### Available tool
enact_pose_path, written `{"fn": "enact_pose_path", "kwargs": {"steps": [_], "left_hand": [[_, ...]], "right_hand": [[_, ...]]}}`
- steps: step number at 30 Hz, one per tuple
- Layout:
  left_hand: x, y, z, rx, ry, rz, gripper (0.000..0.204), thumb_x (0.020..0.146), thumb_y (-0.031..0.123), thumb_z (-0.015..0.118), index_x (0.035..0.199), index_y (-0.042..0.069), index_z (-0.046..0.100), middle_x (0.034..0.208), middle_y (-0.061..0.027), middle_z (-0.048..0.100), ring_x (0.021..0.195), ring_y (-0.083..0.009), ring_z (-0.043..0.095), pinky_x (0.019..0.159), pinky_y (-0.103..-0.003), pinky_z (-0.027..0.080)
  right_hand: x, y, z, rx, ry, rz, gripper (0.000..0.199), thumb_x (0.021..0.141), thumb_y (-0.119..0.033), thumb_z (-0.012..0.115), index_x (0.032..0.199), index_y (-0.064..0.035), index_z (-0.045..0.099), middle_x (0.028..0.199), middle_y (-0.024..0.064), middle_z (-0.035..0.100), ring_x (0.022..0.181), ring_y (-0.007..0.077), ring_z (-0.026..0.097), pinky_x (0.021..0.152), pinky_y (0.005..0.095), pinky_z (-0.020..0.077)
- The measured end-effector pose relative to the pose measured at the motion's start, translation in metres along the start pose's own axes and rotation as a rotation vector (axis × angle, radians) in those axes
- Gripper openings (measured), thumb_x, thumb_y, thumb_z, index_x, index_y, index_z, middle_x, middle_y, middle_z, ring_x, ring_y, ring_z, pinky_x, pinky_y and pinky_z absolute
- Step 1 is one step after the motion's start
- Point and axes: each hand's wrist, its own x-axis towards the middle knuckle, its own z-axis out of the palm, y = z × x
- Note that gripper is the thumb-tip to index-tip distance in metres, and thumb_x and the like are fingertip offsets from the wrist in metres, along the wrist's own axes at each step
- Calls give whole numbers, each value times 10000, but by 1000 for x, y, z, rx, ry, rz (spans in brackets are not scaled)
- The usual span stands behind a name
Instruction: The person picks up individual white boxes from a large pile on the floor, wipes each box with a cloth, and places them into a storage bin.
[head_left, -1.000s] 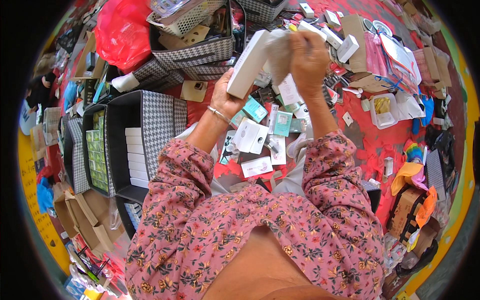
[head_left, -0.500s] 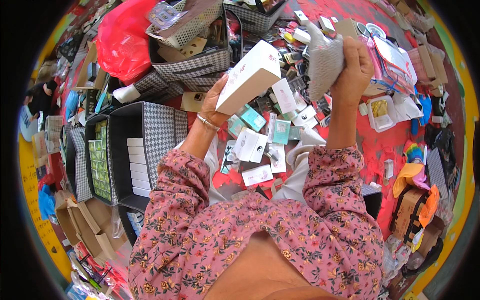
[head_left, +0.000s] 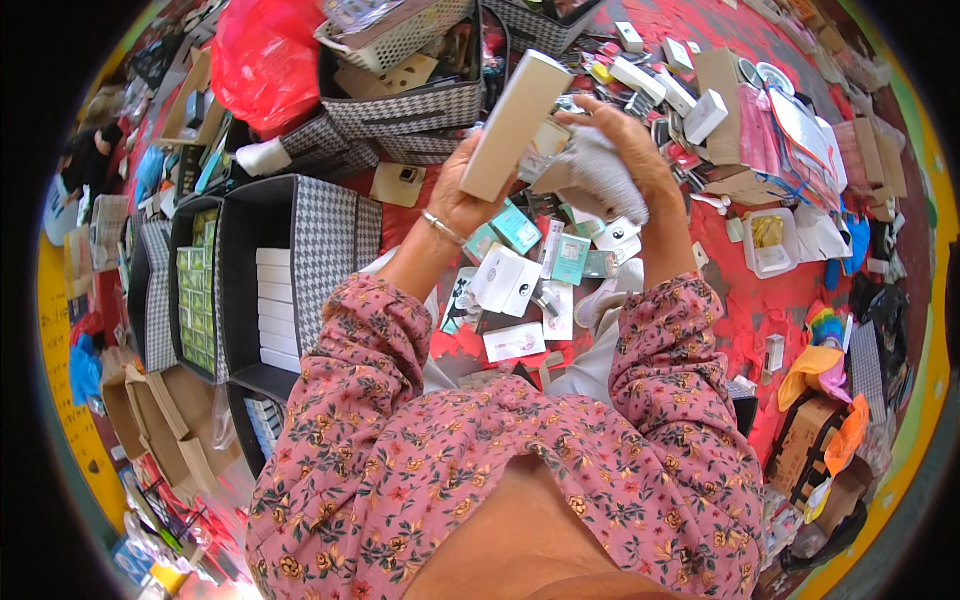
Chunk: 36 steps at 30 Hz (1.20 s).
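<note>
- Red floor covering (head_left: 860, 300) spreads under everything and is crowded with small cartons, packets and loose papers, mostly on the far and right sides.
- The left hand (head_left: 465, 195) is clenched around the lower end of a long white rectangular cardboard box (head_left: 515, 125), which is raised above the clutter and tilted, its top end pointing far and to the right.
- The right hand (head_left: 625, 150) grasps a crumpled grey cloth (head_left: 595, 180), which hangs just beside the box; whether the cloth touches the box cannot be told.
- Judging from this pose, the step in hand seems to be wiping the box clean with the cloth.
- The next move probably calls for the left hand to keep the box steady or turn it, while the right hand draws the cloth along a side.
- On the near left stands a black-and-white houndstooth fabric bin (head_left: 330, 250), which holds a stack of similar white boxes (head_left: 275, 310); its upright rim is an edge to clear if the box goes there.
- A red plastic bag (head_left: 260, 60) and a second houndstooth basket (head_left: 410, 105) close the far left side.
- Open room is small: only the air above the lap and the scattered teal and white packets (head_left: 520, 270) is free, so movements should stay high and short.
</note>
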Motion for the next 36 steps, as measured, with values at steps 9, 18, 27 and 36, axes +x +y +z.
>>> {"fn": "enact_pose_path", "kwargs": {"steps": [9,18,27,36], "left_hand": [[-2,-15,5,583,221,89,614,861,466,427,1262,13,318,1195,-128,470,1095,-224,472,918,-376,398],[-14,-20,32,894,20,64,665,818,358,525,1331,59,226,1233,-117,426,1097,-218,467,873,-370,423],[-8,-10,17,420,-82,-30,623,841,471,437,1290,57,317,1239,-175,431,1056,-335,500,878,-452,424],[-18,-14,16,454,-87,-99,579,867,414,394,1268,0,343,1171,-176,505,994,-287,554,850,-400,453]], "right_hand": [[10,14,19,162,131,166,527,688,-336,676,983,82,553,829,117,589,669,164,574,609,257,464],[17,22,15,-387,163,192,690,777,-585,476,827,85,633,834,151,616,756,207,560,734,268,418],[10,-23,34,-405,594,-757,177,801,-205,606,776,-30,587,644,24,561,576,125,532,515,253,427],[36,21,-7,-1087,754,-408,247,758,-262,586,724,-17,576,689,171,589,649,336,580,574,400,450]]}}
